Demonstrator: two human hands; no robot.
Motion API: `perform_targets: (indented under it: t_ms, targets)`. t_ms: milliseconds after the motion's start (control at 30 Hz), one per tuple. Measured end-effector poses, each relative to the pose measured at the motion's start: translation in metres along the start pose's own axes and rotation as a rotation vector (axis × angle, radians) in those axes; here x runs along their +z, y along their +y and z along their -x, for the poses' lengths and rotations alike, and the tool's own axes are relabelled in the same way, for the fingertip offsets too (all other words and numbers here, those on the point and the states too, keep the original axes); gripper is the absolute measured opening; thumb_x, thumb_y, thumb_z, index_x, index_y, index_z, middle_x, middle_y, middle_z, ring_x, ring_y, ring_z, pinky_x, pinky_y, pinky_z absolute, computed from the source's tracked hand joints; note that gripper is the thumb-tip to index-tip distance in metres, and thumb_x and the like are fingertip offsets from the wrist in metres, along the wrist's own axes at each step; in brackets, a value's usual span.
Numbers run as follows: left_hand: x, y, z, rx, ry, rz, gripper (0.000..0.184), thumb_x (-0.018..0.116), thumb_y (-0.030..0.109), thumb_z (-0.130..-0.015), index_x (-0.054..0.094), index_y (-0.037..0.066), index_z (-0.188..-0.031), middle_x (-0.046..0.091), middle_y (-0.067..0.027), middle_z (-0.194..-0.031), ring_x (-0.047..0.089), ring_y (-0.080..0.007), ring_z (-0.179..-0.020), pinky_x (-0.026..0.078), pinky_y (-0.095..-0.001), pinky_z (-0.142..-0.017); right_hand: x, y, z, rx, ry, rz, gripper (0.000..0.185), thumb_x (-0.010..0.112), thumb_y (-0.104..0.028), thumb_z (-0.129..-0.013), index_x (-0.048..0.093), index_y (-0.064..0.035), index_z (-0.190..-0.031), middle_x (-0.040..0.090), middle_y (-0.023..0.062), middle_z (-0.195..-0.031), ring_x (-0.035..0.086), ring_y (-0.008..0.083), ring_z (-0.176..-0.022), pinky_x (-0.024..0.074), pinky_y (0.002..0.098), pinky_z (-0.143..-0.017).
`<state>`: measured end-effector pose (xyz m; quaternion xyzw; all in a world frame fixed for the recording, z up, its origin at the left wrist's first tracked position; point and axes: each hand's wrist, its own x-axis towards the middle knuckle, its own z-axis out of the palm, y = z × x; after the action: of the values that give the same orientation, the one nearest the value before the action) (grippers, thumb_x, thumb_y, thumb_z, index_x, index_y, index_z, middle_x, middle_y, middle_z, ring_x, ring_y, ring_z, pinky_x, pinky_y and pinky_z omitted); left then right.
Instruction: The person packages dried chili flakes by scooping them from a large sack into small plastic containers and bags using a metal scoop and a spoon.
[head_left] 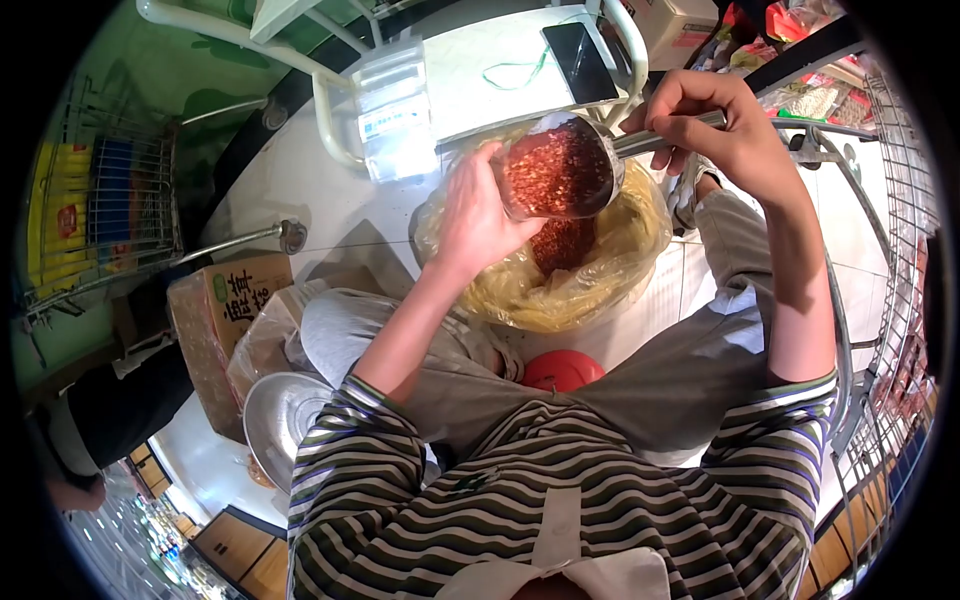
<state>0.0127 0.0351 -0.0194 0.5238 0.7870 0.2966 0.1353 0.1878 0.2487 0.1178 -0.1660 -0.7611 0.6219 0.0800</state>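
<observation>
In the head view my left hand (472, 215) is wrapped round a clear container of red chili flakes (558, 168), tilted above a big yellowish plastic bag (630, 260). My right hand (712, 125) grips the metal handle (650, 142) of a utensil. Its far end meets the container's right rim, and its working end is hidden or hard to make out. More chili flakes (562, 245) lie inside the open bag, right under the container.
Beyond the bag stands a white-topped table (470, 70) with a phone (580, 62) and a stack of clear plastic containers (393, 112). A cardboard box (225, 310) and metal bowl (283, 420) are at left. Wire carts (135, 195) flank both sides; a red round object (563, 370) sits below.
</observation>
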Motion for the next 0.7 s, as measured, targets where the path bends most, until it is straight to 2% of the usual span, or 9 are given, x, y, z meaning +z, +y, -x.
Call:
perform_targets:
  t_ms: [133, 400, 467, 500, 700]
  targets:
    - [0.001, 0.002, 0.0, -0.041, 0.046, 0.018, 0.1, 0.089, 0.028, -0.06, 0.033, -0.007, -0.134, 0.05, -0.0251, -0.119, 0.05, -0.0395, -0.115, 0.039, -0.0456, -0.104, -0.002, -0.003, 0.003, -0.025, 0.05, 0.058, 0.008, 0.056, -0.004, -0.089, 0.061, -0.0001, -0.084, 0.072, 0.0128, -0.095, 0.064, 0.0077, -0.063, 0.0528, 0.0215, -0.057]
    - [0.003, 0.001, 0.002, 0.033, 0.123, -0.036, 0.1, 0.09, 0.027, -0.059, 0.033, -0.008, -0.133, 0.05, -0.0251, -0.116, 0.051, -0.0403, -0.112, 0.042, -0.0458, -0.101, 0.004, -0.001, 0.002, -0.032, 0.042, 0.031, 0.009, 0.056, -0.005, -0.09, 0.061, 0.0, -0.085, 0.072, 0.0128, -0.096, 0.064, 0.0079, -0.065, 0.0534, 0.0215, -0.059]
    - [-0.001, 0.01, 0.001, -0.065, 0.067, -0.024, 0.101, 0.091, 0.026, -0.057, 0.033, -0.008, -0.133, 0.05, -0.0258, -0.118, 0.052, -0.04, -0.113, 0.043, -0.0458, -0.1, 0.01, 0.001, 0.001, -0.052, -0.022, 0.034, 0.009, 0.057, -0.006, -0.091, 0.062, 0.0001, -0.086, 0.071, 0.0132, -0.097, 0.065, 0.0087, -0.067, 0.054, 0.0223, -0.061]
    - [0.001, 0.008, 0.001, -0.064, 0.066, -0.025, 0.101, 0.091, 0.026, -0.057, 0.033, -0.008, -0.133, 0.05, -0.0258, -0.118, 0.052, -0.04, -0.113, 0.043, -0.0458, -0.1, 0.009, 0.002, 0.001, -0.078, -0.005, 0.002, 0.012, 0.062, -0.01, -0.09, 0.065, 0.0012, -0.09, 0.07, 0.0065, -0.087, 0.066, 0.0098, -0.069, 0.0551, 0.0238, -0.064]
    - [0.006, 0.004, 0.001, -0.08, 0.087, 0.127, 0.102, 0.091, 0.028, -0.057, 0.033, -0.008, -0.133, 0.05, -0.028, -0.123, 0.052, -0.0396, -0.116, 0.043, -0.0463, -0.1, 0.014, 0.002, 0.001, -0.181, 0.115, -0.063, 0.018, 0.064, -0.018, -0.094, 0.067, 0.0002, -0.095, 0.071, 0.0064, -0.087, 0.066, 0.0101, -0.068, 0.054, 0.0229, -0.063]
